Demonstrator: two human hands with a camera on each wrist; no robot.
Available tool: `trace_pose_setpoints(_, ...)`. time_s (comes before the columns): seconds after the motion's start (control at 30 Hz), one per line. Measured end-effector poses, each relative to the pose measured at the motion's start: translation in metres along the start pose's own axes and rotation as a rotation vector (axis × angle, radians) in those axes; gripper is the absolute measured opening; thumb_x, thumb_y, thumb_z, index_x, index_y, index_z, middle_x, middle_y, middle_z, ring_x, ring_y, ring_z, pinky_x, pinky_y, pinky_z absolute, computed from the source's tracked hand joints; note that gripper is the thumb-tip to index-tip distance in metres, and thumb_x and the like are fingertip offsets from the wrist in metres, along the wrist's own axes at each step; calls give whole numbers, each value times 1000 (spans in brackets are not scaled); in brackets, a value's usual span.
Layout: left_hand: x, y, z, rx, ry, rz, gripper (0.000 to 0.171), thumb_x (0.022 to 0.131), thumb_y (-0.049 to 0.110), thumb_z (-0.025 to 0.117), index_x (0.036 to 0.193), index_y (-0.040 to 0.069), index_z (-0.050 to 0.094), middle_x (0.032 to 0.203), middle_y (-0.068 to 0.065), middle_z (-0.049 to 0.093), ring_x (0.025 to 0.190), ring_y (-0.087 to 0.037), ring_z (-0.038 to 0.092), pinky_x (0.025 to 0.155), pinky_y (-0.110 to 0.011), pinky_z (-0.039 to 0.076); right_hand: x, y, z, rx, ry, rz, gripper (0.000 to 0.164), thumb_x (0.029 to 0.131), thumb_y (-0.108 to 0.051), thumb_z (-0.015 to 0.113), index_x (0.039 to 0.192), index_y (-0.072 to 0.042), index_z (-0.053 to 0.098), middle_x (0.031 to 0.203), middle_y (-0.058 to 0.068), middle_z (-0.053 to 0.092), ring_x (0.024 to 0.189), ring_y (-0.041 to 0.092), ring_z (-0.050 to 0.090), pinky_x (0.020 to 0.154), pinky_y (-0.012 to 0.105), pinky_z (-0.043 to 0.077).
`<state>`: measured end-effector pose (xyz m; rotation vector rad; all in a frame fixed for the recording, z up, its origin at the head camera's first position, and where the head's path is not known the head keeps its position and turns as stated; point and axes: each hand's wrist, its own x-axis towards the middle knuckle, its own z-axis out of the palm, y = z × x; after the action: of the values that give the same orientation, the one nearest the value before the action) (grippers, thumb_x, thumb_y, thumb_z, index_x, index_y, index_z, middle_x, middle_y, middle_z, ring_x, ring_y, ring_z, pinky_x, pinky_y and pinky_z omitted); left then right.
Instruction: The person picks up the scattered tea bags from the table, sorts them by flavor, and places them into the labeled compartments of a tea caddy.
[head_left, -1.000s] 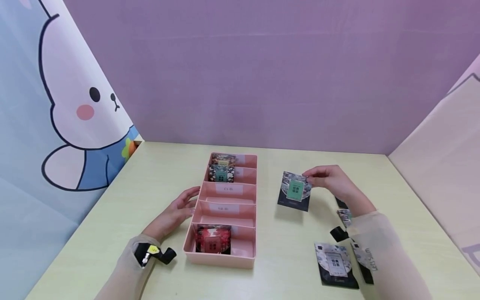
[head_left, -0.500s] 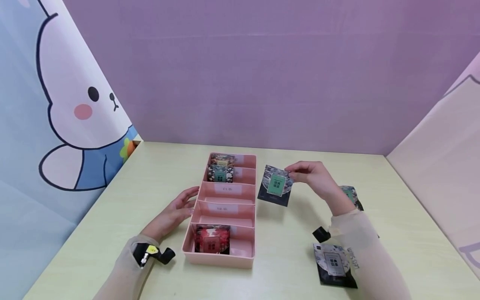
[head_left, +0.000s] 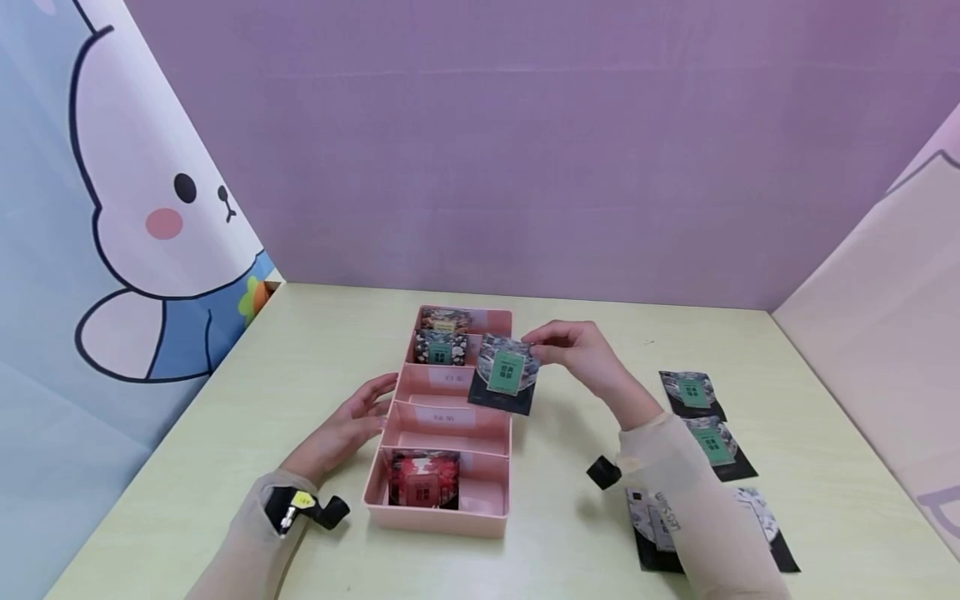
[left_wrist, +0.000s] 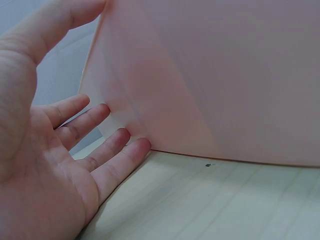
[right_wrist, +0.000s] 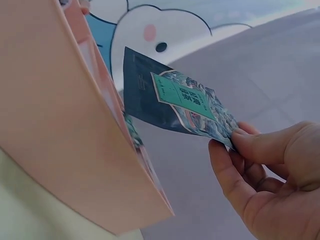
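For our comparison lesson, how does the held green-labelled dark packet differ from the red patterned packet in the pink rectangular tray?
The green-labelled dark packet is pinched by the right hand; the red patterned packet sits in the nearest compartment of the pink tray. The dark packet's label is green; the red packet's is reddish. Both carry printed labels.

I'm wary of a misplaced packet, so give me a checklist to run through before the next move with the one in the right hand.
1. Right hand pinching the green-labelled packet at its edge: ok.
2. Packet's printed face visible from the head view: ok.
3. Packet wholly within the tray's outline, head view: not ok, it overlaps the right edge.
4. Left hand touching the tray's side: ok.
5. Second-nearest compartment's label matching the packet: cannot tell, blurred.
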<state>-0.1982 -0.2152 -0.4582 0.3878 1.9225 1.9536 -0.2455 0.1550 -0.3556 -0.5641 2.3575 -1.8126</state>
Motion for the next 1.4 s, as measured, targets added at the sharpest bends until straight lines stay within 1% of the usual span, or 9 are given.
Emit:
trace_pose_setpoints(0.3, -1, 2, 1, -14, -2, 3, 77, 96, 13, 61, 158, 7, 15, 163, -19, 14, 147, -44, 17, 116, -62, 14, 4, -2, 41, 12, -29, -12, 20, 93, 5, 63, 111, 5, 72, 106, 12, 69, 85, 18, 62, 76, 35, 57)
trace_pose_setpoints(0.43, -1, 2, 1, -10, 1, -7, 77, 96, 14, 61, 158, 8, 16, 163, -18, 14, 146, -43, 19, 116, -62, 15, 5, -3, 59, -23, -40, -19, 19, 92, 4, 64, 108, 2, 74, 108, 11, 68, 85, 18, 61, 72, 32, 55)
trace_pose_setpoints(0.53, -2, 1, -1, -8, 0, -4, 77, 96, 13, 61, 158, 9, 16, 163, -17, 15, 146, -43, 20, 116, -62, 15, 5, -2, 71, -50, -60, -31, 18, 91, 4, 65, 106, 1, 75, 104, 10, 67, 82, 18, 60, 69, 29, 54)
trace_pose_setpoints(0.7, -1, 0, -3, -4, -13, 13, 77, 96, 15, 60, 158, 7, 15, 163, -19, 13, 146, -45, 19, 115, -64, 13, 6, 2, 88, -64, -105, -48, 18, 92, 5, 65, 105, 0, 75, 97, 9, 61, 76, 23, 61, 69, 39, 59)
trace_pose_setpoints(0.77, -1, -1, -3, -3, -15, 12, 77, 97, 15, 60, 158, 8, 15, 163, -18, 14, 146, -44, 19, 115, -64, 13, 6, 3, 94, -76, -122, -60, 18, 92, 5, 65, 105, -1, 75, 95, 8, 60, 75, 24, 62, 70, 41, 60)
trace_pose_setpoints(0.87, -1, -1, -3, -13, -15, 8, 76, 97, 15, 60, 158, 9, 15, 163, -17, 14, 147, -43, 18, 115, -64, 14, 5, 2, 102, -116, -137, -78, 18, 92, 4, 65, 104, -3, 76, 91, 6, 58, 77, 24, 62, 68, 33, 59)
trace_pose_setpoints(1.0, -1, -3, -3, -25, -24, 17, 77, 97, 15, 60, 158, 9, 15, 164, -16, 14, 147, -42, 17, 116, -64, 13, 3, 1, 108, -177, -127, -108, 17, 91, 3, 67, 103, -5, 77, 86, 3, 57, 76, 19, 59, 62, 24, 53)
trace_pose_setpoints(1.13, -1, -3, -3, -22, -28, 18, 77, 97, 16, 60, 158, 9, 15, 164, -17, 13, 147, -42, 17, 116, -64, 13, 1, 4, 112, -206, -132, -152, 17, 90, 2, 68, 102, -6, 78, 88, 2, 59, 76, 13, 57, 63, 23, 51)
trace_pose_setpoints(1.4, -1, -1, -2, -10, -19, -2, 76, 97, 18, 61, 159, 11, 16, 164, -15, 13, 147, -42, 18, 115, -65, 11, 0, 8, 115, -274, -161, -227, 16, 90, 1, 70, 100, -8, 78, 91, 2, 65, 78, 12, 54, 63, 24, 47)
